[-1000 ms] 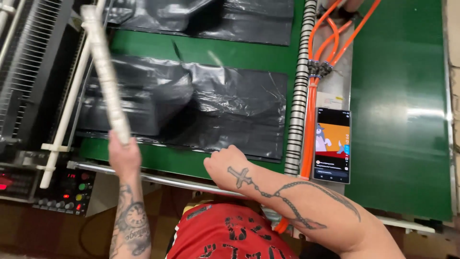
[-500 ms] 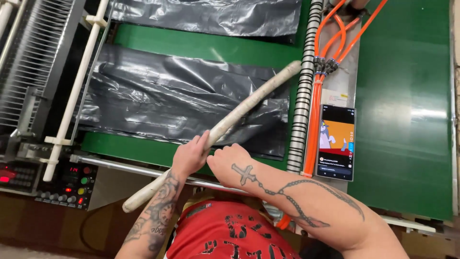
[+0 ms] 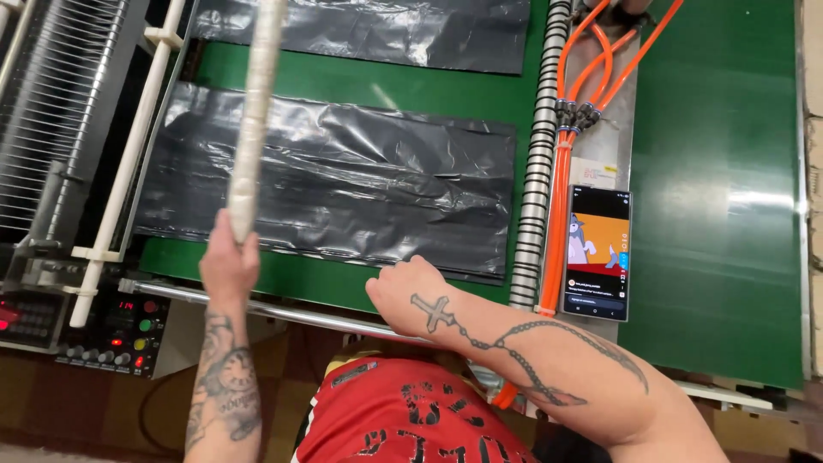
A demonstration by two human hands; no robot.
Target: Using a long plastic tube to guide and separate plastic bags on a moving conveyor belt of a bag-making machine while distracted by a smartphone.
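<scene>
A white rod (image 3: 253, 116) is gripped at its lower end by the left hand (image 3: 227, 261), fingers wrapped fully round it, and is held up over the black bags (image 3: 330, 184) so that it runs from the hand to the top edge of the view. The rod is raised above the stack rather than laid on it, though how high cannot be told from this angle. The right hand (image 3: 411, 296) is closed into a loose fist and rested at the near edge of the green belt (image 3: 360, 81), just beside the front corner of the bags; nothing can be seen held in it. The bags are spread flat across the belt, wrinkled but squared up, with a second sheet (image 3: 360, 30) lying further up the belt. As far as can be judged, the stack has been laid out and not yet gathered, rolled or lifted: its edges are still flat and untouched by either hand. A phone (image 3: 597, 251) with a lit screen is propped to the right, beside orange hoses (image 3: 561, 223) and a ribbed tube (image 3: 536, 171). A control panel (image 3: 107, 330) with lit buttons sits at lower left.
</scene>
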